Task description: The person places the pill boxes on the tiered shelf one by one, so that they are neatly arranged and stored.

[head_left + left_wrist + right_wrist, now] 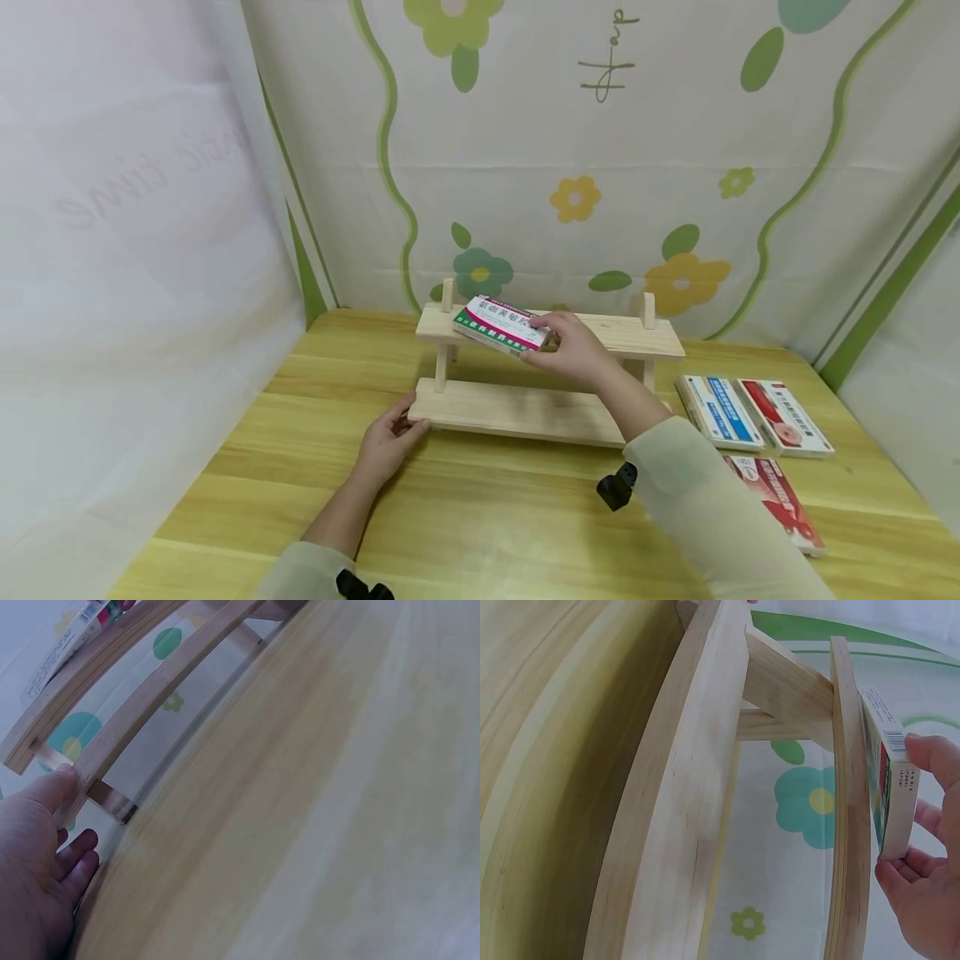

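A small two-tier wooden shelf [517,412] stands on the table, one board above and behind the other. My right hand [576,350] holds a white, green and magenta medicine box [498,323] by its right end, over the left part of the upper board [622,333]. In the right wrist view, thumb and fingers pinch the box [901,802] close beside that board. At the lower board's left end is my left hand [386,446]. The left wrist view shows its thumb [54,787] against the board end, with other fingers loosely bent beneath.
Right of the shelf lie a blue-and-white medicine box [720,411], a red-and-white one [786,417] and, nearer, a red one [780,500]. A flower-print cloth [510,125] hangs behind the wooden table [480,525], and a white cloth [135,292] hangs at left.
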`<state>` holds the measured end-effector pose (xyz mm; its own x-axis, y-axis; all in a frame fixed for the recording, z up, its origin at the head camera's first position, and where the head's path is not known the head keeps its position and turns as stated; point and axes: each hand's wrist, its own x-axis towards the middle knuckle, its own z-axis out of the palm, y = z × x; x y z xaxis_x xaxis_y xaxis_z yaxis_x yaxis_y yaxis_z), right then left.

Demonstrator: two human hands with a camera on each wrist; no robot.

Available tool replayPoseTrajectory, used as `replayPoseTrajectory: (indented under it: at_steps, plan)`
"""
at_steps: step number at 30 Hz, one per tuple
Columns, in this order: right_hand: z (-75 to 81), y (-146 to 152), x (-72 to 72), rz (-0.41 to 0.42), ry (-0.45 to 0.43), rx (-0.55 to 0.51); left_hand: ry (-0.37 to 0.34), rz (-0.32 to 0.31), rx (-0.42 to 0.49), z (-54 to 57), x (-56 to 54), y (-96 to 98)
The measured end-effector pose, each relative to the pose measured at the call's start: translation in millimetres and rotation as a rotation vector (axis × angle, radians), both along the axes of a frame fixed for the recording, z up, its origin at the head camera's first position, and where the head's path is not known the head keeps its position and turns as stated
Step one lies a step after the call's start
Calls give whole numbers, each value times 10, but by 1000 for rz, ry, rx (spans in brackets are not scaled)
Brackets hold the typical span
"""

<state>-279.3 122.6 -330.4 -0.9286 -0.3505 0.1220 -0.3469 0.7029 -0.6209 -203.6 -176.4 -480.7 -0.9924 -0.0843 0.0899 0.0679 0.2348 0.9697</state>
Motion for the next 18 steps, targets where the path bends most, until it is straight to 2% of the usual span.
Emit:
replayPoseTrajectory:
  at_steps: [8,15,18]
  plan:
    - [-18,-63,-8,-3,-36,15,2,-6,11,-11,7,11]
    - [-59,-59,-3,-7,95,46,7,-8,13,6,20,7]
    - [-80,-63,-11,-22,111,32,13,-9,6,0,17,4]
